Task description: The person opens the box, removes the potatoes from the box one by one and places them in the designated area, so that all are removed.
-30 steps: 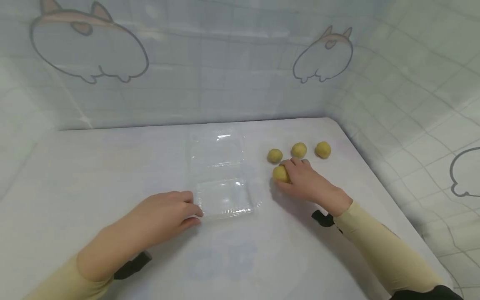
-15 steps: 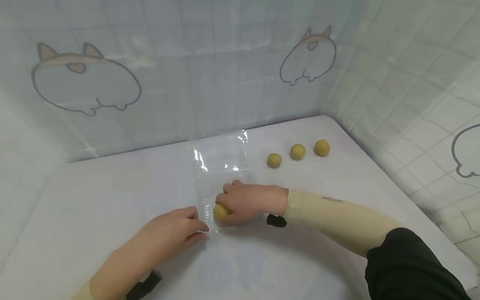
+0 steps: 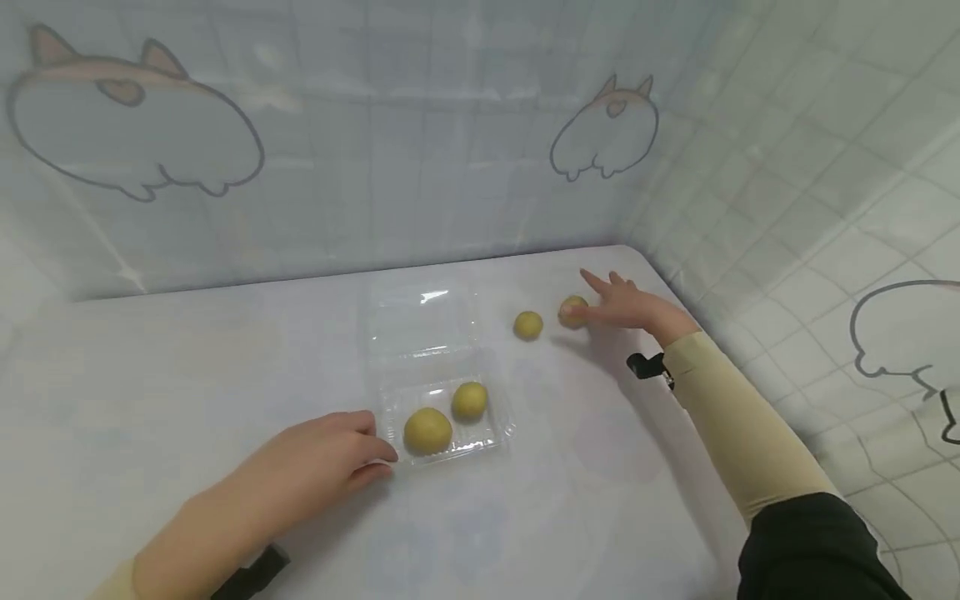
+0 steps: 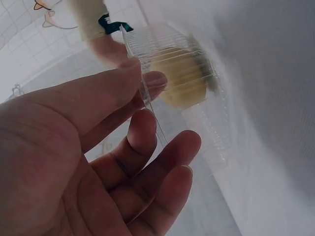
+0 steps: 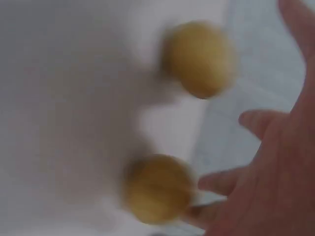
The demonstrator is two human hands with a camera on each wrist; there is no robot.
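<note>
A clear plastic clamshell box [image 3: 442, 392] lies unfolded on the table, two yellow balls sitting in its near half: a bigger-looking one [image 3: 428, 431] and another [image 3: 470, 402]. My left hand [image 3: 330, 454] pinches the box's left rim between thumb and fingers; the left wrist view shows a yellow ball [image 4: 179, 78] through the plastic wall. To the right of the box, two more balls rest on the table, one [image 3: 528, 325] by itself and one [image 3: 570, 310] partly covered by my right hand [image 3: 626, 306]. That hand's fingers are spread, as the right wrist view also shows, blurred.
The white table [image 3: 562, 500] has a back edge along a tiled-pattern wall [image 3: 412, 167] with animal drawings. Another patterned wall [image 3: 810, 250] rises along its right side. The box's lid half [image 3: 423, 321] lies flat toward the back.
The right hand has released its ball in the box and moved back right. Two balls now lie in the box; the row on the table has shrunk from three to two. The left hand stays at the rim.
</note>
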